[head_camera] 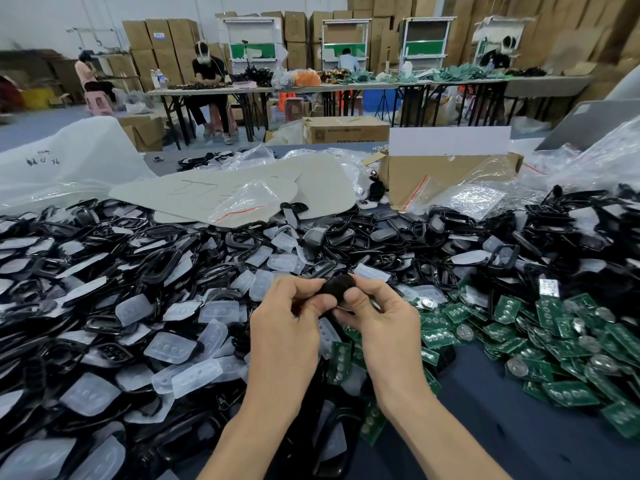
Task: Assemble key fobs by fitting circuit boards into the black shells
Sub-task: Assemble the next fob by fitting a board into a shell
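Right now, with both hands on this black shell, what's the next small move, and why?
Probably hold the black shell in the left hand and send the right hand to the green boards just to its right. Both hands pinch the shell, and no board shows in it, though fingers hide its inside.

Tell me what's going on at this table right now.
A person grips one black shell with both hands, the left hand and right hand pinching it above the table. Loose shells and clear button pads are heaped to the left, with green circuit boards to the right. Whether a board sits inside the held shell cannot be seen.
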A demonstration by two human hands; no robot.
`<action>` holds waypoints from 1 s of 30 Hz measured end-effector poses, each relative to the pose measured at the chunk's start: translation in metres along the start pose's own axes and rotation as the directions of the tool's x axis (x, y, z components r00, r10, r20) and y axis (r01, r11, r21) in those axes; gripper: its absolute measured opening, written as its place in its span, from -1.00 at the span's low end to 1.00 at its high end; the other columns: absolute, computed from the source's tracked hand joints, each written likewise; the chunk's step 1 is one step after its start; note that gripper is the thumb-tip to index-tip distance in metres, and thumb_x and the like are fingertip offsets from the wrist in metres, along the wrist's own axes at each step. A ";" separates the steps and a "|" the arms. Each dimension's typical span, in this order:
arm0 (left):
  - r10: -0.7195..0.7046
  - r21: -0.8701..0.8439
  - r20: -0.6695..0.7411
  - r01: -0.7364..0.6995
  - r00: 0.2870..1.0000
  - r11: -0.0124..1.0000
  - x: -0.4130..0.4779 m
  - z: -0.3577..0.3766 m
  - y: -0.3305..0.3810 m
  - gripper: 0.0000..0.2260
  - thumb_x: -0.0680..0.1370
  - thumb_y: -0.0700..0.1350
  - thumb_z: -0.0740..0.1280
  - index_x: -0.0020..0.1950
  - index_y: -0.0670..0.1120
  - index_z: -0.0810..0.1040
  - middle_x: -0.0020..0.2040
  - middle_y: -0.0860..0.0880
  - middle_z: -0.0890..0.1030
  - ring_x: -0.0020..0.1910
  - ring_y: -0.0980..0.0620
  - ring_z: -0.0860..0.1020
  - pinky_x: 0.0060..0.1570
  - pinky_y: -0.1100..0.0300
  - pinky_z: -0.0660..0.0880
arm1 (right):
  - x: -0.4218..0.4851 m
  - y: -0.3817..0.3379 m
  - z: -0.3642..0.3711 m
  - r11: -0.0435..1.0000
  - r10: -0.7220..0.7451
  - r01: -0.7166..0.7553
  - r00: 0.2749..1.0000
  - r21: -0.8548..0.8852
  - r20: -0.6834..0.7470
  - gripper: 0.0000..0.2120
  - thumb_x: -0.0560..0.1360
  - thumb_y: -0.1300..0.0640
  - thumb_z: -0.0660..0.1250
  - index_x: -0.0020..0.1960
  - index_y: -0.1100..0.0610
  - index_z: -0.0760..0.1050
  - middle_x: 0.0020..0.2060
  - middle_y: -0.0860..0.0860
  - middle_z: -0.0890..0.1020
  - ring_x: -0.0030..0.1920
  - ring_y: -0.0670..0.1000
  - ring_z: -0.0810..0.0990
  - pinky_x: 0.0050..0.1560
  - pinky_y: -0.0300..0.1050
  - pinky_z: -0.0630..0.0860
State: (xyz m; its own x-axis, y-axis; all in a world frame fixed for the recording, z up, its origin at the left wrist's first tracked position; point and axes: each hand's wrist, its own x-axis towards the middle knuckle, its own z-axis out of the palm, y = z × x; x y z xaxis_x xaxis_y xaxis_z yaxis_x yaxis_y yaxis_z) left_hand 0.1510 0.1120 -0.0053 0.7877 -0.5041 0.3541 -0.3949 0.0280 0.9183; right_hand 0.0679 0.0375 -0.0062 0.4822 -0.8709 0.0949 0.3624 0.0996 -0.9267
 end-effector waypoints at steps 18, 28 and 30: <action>-0.069 -0.287 -0.047 0.053 0.997 0.956 -0.014 0.004 0.019 -0.91 0.55 -0.16 0.44 -0.07 0.04 0.62 -0.16 0.15 0.70 -0.20 0.21 0.63 -0.19 0.41 0.51 | -0.011 -0.011 -0.002 0.982 -0.070 0.086 0.993 -0.171 0.095 -0.85 0.59 0.24 0.37 0.02 0.00 0.64 -0.13 -0.10 0.74 -0.15 -0.16 0.67 -0.09 -0.26 0.59; 0.176 -0.329 0.200 -0.103 0.964 0.939 -0.050 0.071 0.118 -0.83 0.56 -0.17 0.43 -0.01 0.12 0.60 -0.11 0.13 0.69 -0.13 0.18 0.63 -0.14 0.32 0.56 | -0.039 -0.105 -0.053 0.974 -0.219 0.207 0.961 -0.089 -0.167 -0.78 0.71 0.25 0.10 0.10 -0.01 0.45 -0.01 -0.04 0.62 -0.13 -0.26 0.62 -0.14 -0.38 0.53; 0.227 -0.359 0.259 -0.125 0.939 0.925 -0.063 0.096 0.148 -0.85 0.56 -0.16 0.43 -0.01 0.11 0.60 -0.14 0.16 0.68 -0.15 0.21 0.62 -0.17 0.38 0.53 | -0.048 -0.135 -0.077 0.960 -0.281 0.272 0.921 -0.071 -0.270 -0.78 0.71 0.25 0.10 0.08 -0.01 0.45 -0.03 -0.04 0.62 -0.16 -0.28 0.61 -0.19 -0.42 0.50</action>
State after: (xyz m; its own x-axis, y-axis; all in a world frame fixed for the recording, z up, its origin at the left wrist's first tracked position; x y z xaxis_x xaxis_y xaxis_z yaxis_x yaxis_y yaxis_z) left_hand -0.0029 0.0649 0.0913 0.5273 -0.6903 0.4954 -0.2939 0.3989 0.8686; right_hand -0.0655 0.0284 0.0869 0.1267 -0.9601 0.2492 0.4219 -0.1752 -0.8896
